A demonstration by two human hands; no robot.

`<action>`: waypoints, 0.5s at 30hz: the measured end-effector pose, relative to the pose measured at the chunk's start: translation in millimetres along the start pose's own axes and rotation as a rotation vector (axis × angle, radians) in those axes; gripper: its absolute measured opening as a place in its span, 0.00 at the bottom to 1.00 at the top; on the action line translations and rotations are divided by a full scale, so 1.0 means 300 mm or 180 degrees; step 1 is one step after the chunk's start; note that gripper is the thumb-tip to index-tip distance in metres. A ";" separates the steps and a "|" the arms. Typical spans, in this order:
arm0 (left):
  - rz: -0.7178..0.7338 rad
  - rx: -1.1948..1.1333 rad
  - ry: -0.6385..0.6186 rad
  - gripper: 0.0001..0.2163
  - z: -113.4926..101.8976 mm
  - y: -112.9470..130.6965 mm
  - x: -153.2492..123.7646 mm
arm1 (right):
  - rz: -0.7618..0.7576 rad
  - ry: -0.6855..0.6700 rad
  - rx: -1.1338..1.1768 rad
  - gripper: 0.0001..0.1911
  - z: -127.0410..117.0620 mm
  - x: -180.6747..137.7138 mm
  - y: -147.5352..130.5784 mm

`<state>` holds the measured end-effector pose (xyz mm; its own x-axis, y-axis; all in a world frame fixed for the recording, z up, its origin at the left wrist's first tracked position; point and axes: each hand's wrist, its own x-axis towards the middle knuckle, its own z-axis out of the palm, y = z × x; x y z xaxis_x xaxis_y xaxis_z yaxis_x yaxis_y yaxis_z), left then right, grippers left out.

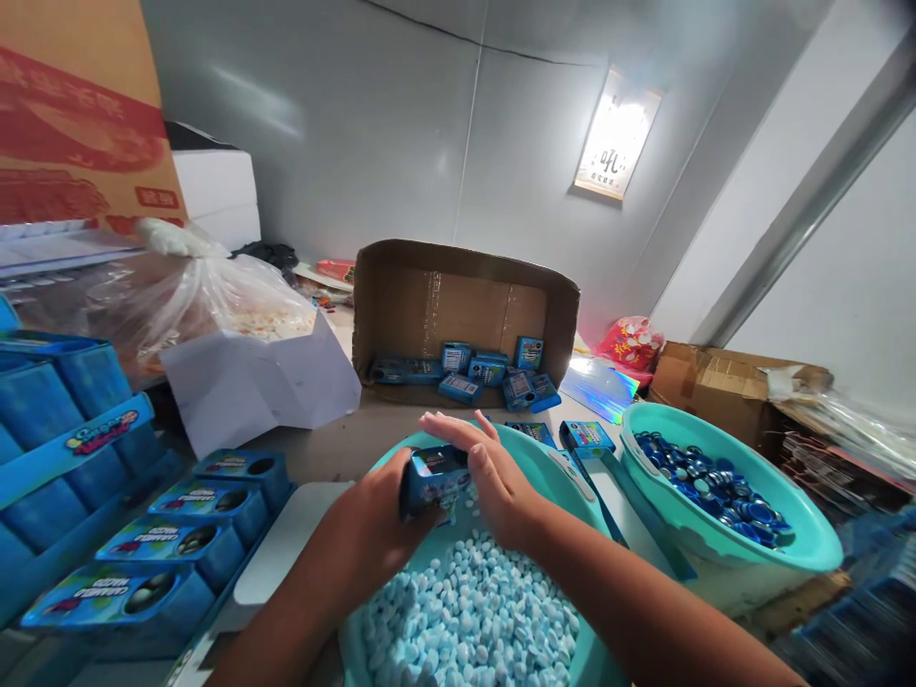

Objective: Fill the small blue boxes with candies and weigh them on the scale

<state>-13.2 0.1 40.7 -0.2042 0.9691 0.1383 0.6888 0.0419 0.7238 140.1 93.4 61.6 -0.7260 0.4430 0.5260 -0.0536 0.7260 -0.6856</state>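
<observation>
My left hand (376, 530) is wrapped around a small blue container (433, 474) and holds it over a teal basin (565, 477) full of pale blue and white candy tablets (465, 611). My right hand (487, 472) lies across the container's top with its fingers stretched out to the left. Both hands hover just above the heap of tablets. What lies under my right palm is hidden.
Another teal basin (801, 534) at the right holds several dark blue caps (716, 487). An open cardboard box (465, 305) behind holds several filled blue containers. Blue display trays (172, 534) with containers stand at the left, beside a plastic bag (215, 286).
</observation>
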 end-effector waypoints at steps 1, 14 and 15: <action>0.0083 -0.0129 -0.0025 0.15 -0.006 0.001 -0.002 | 0.0021 0.0197 0.0087 0.29 0.001 0.002 0.002; -0.0366 -0.0312 0.0204 0.18 0.003 -0.016 0.011 | 0.0549 0.0579 -0.1078 0.11 -0.026 0.041 0.068; -0.0383 -0.0333 0.0221 0.18 0.004 -0.017 0.012 | 0.0492 0.0565 -0.1022 0.12 -0.027 0.039 0.060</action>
<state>-16.5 3.8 36.6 -0.3311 0.9393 0.0901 0.5809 0.1276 0.8039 136.1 115.9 59.3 -0.5773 0.6236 0.5271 0.2845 0.7587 -0.5860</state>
